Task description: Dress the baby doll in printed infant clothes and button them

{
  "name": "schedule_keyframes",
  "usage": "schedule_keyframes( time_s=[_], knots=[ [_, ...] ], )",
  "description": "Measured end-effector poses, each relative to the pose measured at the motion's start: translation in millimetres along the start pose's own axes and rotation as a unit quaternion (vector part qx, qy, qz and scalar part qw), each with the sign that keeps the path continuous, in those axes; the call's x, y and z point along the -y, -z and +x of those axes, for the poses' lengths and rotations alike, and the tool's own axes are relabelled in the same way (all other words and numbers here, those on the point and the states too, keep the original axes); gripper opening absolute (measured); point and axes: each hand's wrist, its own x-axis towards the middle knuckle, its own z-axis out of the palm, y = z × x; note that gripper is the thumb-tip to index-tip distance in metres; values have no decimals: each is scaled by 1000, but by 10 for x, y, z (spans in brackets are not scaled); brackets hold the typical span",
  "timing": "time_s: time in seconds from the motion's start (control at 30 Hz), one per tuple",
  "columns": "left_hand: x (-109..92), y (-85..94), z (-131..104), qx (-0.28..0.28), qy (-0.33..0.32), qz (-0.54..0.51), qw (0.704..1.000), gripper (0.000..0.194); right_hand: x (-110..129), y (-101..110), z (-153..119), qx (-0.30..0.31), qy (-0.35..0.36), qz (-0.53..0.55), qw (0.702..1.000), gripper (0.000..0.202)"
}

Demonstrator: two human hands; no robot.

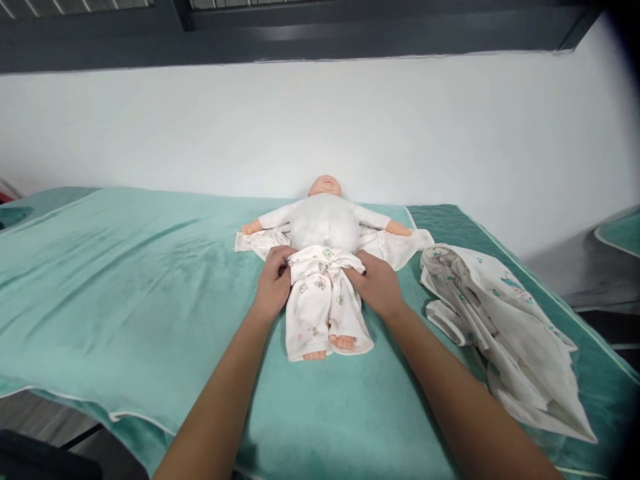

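Observation:
A baby doll (pixel 325 217) with a white cloth body lies on its back, arms spread and head toward the wall. Printed white baby pants (pixel 313 300) cover its legs, and its feet show at the leg openings. At the left side of the waistband, my left hand (pixel 274 279) is closed on the fabric. My right hand (pixel 375 280) pinches the waistband on the opposite side, thumb over the cloth. Beneath the doll's torso and arms, a light baby top (pixel 393 247) is spread out to both sides.
A crumpled white printed cloth (pixel 505 327) lies to the right of the doll. The green sheet (pixel 150 280) covers the surface up to the white wall (pixel 300 127). A dark metal frame (pixel 350 30) runs along the top. The front edge of the sheet drops off at lower left.

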Motion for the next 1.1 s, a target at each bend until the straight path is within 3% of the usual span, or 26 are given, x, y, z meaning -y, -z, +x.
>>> schedule_keyframes(
  time_s=[0.33, 0.6, 0.83, 0.93, 1.1],
  knots=[
    [-16, -27, -6, -7, 6, 19, 1000, 14, -21, 68, 12, 97, 0, 56, 994, 34],
    [-179, 68, -283, 43, -17, 39, 998, 19, -48, 27, 11, 73, -18, 46, 996, 24],
    [-319, 131, -639, 48, -30, 52, 997, 17, -62, -7, 13, 50, -44, 32, 997, 12],
    [-316, 116, -673, 54, -23, 51, 997, 12, -51, -9, 20, 39, -41, 32, 998, 13],
    [-245, 52, -632, 47, -59, 101, 992, 33, 20, 53, -94, 8, -26, -5, 1000, 11]
  ],
)
